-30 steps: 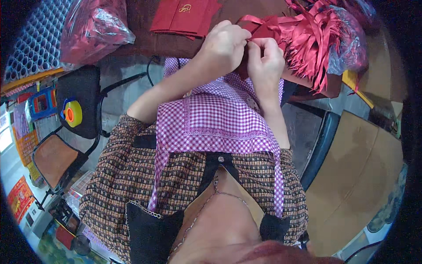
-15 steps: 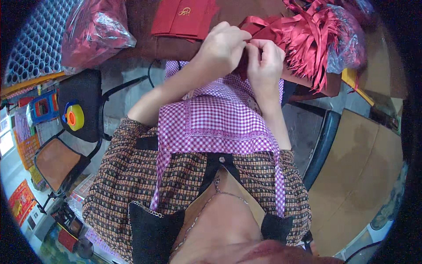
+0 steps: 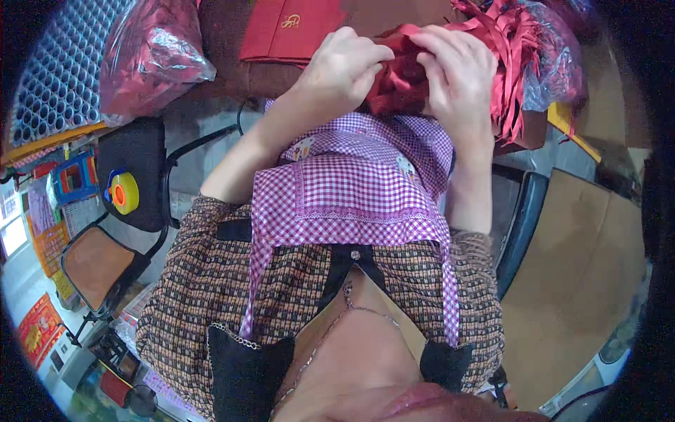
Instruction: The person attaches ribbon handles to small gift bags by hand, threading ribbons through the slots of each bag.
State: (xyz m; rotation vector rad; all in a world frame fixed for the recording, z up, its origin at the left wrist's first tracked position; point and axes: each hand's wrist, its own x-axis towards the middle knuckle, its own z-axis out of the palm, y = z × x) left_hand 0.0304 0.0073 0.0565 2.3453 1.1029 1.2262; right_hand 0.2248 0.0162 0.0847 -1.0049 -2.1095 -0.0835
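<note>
Table (image 3: 394, 13): bag (image 3: 153, 67), ribbons (image 3: 512, 67) flank left hand (image 3: 342, 69), right hand (image 3: 460, 69) at red fabric (image 3: 399, 90), grips unclear

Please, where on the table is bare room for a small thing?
Brown cloth shows bare between the left plastic bag and the flat red stack, and along the stack's near edge. Crowded at the left hand, right hand and red fabric, and farther right under red ribbons.

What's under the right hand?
Shiny red material shows left of the right hand and red ribbon strips to its right; what lies directly beneath its palm is covered.
</note>
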